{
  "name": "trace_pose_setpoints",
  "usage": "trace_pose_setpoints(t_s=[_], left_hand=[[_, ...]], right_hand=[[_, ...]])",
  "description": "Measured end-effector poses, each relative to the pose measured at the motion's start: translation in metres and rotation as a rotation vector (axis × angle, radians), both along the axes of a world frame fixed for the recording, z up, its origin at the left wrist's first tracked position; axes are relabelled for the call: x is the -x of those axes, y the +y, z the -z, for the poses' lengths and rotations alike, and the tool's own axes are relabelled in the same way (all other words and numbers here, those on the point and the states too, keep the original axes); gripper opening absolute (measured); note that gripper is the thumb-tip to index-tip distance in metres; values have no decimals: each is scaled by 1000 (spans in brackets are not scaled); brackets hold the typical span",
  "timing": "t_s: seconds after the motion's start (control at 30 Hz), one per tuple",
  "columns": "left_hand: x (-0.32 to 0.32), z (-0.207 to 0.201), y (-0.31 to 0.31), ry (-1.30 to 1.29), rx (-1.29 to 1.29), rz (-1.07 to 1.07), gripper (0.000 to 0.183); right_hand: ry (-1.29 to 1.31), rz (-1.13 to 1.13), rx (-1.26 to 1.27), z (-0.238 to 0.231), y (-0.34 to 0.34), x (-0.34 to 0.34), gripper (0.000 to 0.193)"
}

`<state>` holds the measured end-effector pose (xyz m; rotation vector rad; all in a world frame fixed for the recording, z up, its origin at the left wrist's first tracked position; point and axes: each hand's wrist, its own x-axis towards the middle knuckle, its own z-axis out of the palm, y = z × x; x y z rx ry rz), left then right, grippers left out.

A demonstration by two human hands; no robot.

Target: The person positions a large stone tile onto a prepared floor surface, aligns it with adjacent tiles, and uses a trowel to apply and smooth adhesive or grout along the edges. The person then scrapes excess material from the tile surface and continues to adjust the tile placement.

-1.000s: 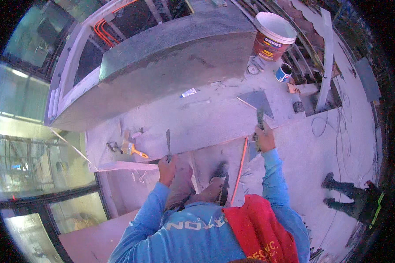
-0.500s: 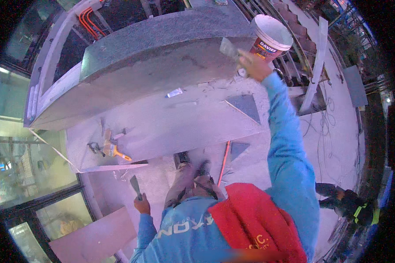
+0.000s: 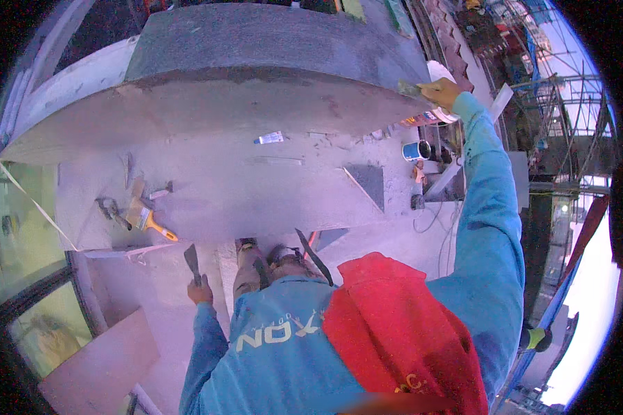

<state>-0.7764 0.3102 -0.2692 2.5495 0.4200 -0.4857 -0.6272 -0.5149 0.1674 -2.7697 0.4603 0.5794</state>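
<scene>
My right hand (image 3: 443, 93) reaches out at the far right, closed on a putty knife (image 3: 410, 88). That blade is at the right end of a long grey stone slab (image 3: 277, 41), by its front edge; whether it touches is unclear. A bucket (image 3: 422, 120) with a dark red label stands beside this hand, partly hidden by the hand and the slab end. My left hand (image 3: 201, 292) is low at my left side. Its fingers are wrapped round a second putty knife (image 3: 192, 261), blade pointing up and away from the slab front.
On the ledge lie a paintbrush (image 3: 145, 220) with a yellow handle, a blue-and-white tube (image 3: 269, 138) and a dark triangular offcut (image 3: 367, 185). A small blue can (image 3: 414, 151) is at the right. Scaffolding (image 3: 567, 104) rises beyond. A pinkish board (image 3: 104, 349) leans at lower left.
My right hand has moved right with its putty knife, from in front of the bucket to the slab's end. The left hand has risen slightly, still holding its knife. The view has shifted.
</scene>
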Motion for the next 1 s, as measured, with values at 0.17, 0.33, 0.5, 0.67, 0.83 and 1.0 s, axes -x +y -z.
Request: trace_pose_setpoints(t_s=[0.17, 0.33, 0.5, 0.67, 0.83, 1.0], left_hand=[[-42, -21, -33, -138, 112, 9, 44], [-40, -15, -8, 11, -67, -31, 44], [-6, 14, 29, 153, -151, -220, 52], [51, 29, 25, 141, -292, -268, 54], [102, 15, -19, 19, -216, -333, 54], [143, 9, -56, 40, -258, -341, 52]], right_hand=[[35, -130, -58, -8, 38, -26, 47], [54, -200, -71, 11, 144, -97, 46], [42, -349, -137, 13, 240, -164, 45], [4, -409, -117, 17, 277, -226, 47], [-101, -682, -221, 9, 212, -198, 52], [30, -380, -92, 7, 106, -103, 46]])
